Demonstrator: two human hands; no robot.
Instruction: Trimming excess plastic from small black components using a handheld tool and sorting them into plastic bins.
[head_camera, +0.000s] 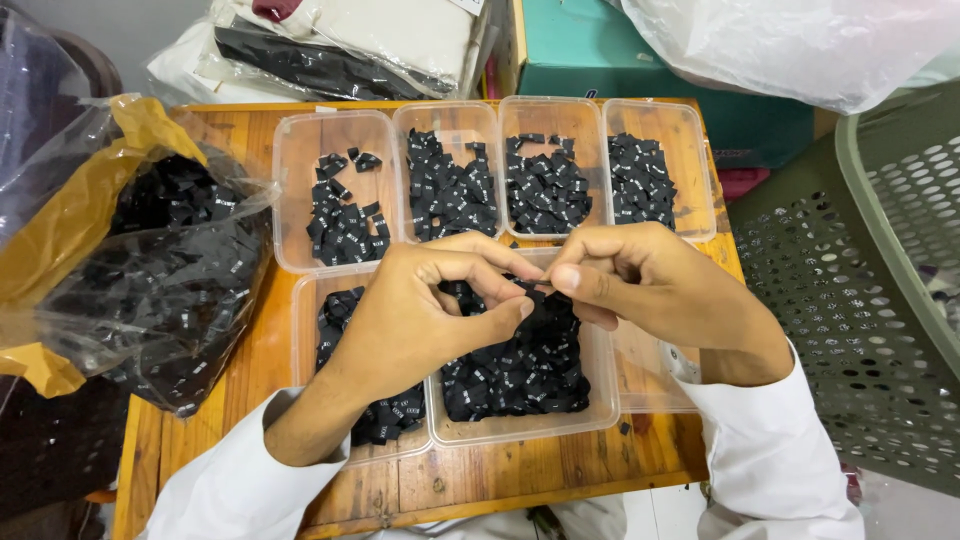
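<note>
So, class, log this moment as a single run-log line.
left hand: pinching black label | right hand: pinching same label | below: clear tray of labels | table: wooden

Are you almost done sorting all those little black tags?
Not yet. Four back tubs already hold tags, and so do the front tubs. Left hand and right hand pinch one black tag together. The plastic bag looks quite full.

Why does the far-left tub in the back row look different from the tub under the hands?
The back-left tub holds a sparse scatter of black labels, with bare bottom showing; the tub under the hands is heaped full. The back-left tub sits uncovered, while both hands partly hide the near one. Both are clear plastic on the wooden table.
</note>
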